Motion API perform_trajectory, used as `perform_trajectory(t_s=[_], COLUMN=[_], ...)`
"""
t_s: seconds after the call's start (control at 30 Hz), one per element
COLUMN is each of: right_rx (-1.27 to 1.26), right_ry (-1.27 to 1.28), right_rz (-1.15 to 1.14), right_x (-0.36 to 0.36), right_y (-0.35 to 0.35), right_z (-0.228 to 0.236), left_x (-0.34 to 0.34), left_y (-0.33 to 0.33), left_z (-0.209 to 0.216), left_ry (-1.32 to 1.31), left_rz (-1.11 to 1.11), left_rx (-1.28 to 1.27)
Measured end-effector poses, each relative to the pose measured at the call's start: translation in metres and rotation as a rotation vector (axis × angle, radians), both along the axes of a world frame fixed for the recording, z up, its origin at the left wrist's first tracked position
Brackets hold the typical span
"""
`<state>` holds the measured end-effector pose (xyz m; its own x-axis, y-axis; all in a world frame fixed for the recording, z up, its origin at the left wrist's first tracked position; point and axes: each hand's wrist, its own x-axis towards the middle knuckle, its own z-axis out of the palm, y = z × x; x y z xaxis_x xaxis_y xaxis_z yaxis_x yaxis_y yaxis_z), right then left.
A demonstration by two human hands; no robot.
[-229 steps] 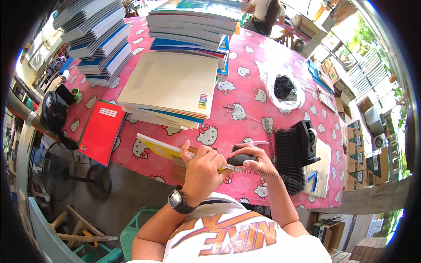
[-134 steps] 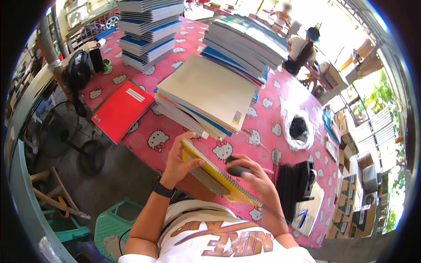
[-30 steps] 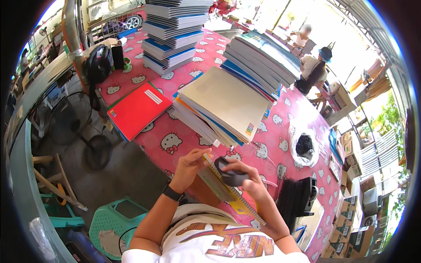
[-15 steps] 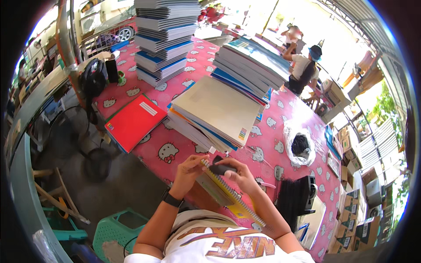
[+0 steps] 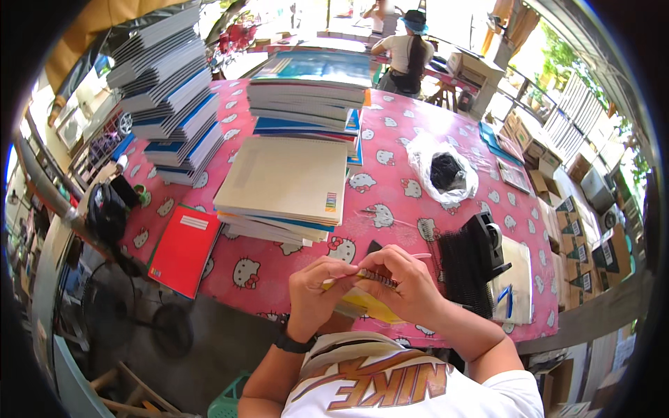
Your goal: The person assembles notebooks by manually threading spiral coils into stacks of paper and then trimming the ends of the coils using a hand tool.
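A yellow-covered spiral notebook is held up near my body, over the table's front edge. My left hand pinches the end of its binding edge, fingers closed. Right beside it, my right hand is closed on the wire coil, and the fingertips of both hands meet there. Just beyond my right hand a dark tip shows; whether it lies on the table or is held, I cannot tell. Straight ahead stands a stack of cream-covered notebooks.
A red notebook lies left on the pink table. Tall notebook stacks stand behind. To the right are black coils, a black tape dispenser and a plastic bag. Another person sits at the back.
My view has turned to the right. The black object in my right hand is no longer plainly seen there; the right fingers now pinch the coil beside my left hand.
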<state>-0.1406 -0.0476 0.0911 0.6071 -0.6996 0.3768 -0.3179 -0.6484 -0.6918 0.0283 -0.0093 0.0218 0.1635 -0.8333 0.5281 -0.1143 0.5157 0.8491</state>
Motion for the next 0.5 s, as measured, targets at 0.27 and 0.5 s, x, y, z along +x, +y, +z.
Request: perform_trajectory(t_s=[0.27,0.5], right_rx=[-0.065,-0.255], right_ry=[0.081,0.048], right_rz=[0.031,0.007], right_x=[0.008,0.027], right_y=[0.005,0.011], right_z=[0.002,-0.010], left_x=[-0.005,-0.007], left_y=[0.013,0.023], left_z=[-0.008,-0.016], left_ry=[0.038,-0.025], left_rz=[-0.008,0.112], left_rx=[-0.046,0.058])
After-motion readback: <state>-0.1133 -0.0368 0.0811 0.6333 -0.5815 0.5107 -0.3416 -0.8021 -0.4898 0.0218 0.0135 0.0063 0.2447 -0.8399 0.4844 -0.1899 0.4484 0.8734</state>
